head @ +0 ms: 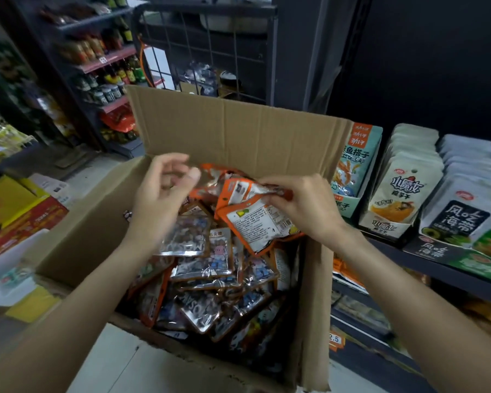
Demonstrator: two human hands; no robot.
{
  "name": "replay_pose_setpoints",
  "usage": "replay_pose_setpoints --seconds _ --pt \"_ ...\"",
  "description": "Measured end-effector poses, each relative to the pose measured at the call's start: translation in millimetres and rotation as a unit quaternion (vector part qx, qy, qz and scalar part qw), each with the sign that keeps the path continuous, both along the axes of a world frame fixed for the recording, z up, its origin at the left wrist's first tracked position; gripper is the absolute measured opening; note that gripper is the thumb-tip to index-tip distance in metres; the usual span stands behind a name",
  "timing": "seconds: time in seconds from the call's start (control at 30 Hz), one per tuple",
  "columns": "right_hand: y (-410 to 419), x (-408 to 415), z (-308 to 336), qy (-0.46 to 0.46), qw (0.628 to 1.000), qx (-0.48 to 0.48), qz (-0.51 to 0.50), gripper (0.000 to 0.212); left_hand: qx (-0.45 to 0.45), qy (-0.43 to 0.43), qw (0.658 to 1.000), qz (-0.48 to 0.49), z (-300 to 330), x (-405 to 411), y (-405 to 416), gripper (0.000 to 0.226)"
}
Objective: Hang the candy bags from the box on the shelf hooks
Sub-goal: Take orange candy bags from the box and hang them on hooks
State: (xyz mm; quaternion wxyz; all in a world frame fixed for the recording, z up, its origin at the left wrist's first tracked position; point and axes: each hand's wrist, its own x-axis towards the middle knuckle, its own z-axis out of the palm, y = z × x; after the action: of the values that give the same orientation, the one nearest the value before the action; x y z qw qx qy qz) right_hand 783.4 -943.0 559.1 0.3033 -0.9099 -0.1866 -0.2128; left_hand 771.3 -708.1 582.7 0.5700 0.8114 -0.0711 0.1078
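An open cardboard box [233, 131] stands in front of me, filled with several orange-edged candy bags [201, 268]. My right hand [304, 208] grips a bunch of these bags [255, 219] by their top edges, held just above the pile with their white label backs facing up. My left hand [159, 191] hovers over the box's left side, blurred, fingers curled and apart, holding nothing that I can see. No shelf hooks are visible in this view.
A dark shelf [425, 251] on the right carries upright snack packets [400, 194]. A wire cage trolley [210, 52] stands behind the box. Bottle shelves [108, 61] are at the back left, and red and yellow cartons [17, 217] lie on the left.
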Motion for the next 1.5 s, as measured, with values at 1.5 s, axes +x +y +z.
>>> replay_pose_setpoints --seconds 1.5 --pt "-269 -263 31 -0.344 0.894 0.09 -0.274 0.01 -0.102 0.03 0.978 -0.181 0 -167 -322 0.085"
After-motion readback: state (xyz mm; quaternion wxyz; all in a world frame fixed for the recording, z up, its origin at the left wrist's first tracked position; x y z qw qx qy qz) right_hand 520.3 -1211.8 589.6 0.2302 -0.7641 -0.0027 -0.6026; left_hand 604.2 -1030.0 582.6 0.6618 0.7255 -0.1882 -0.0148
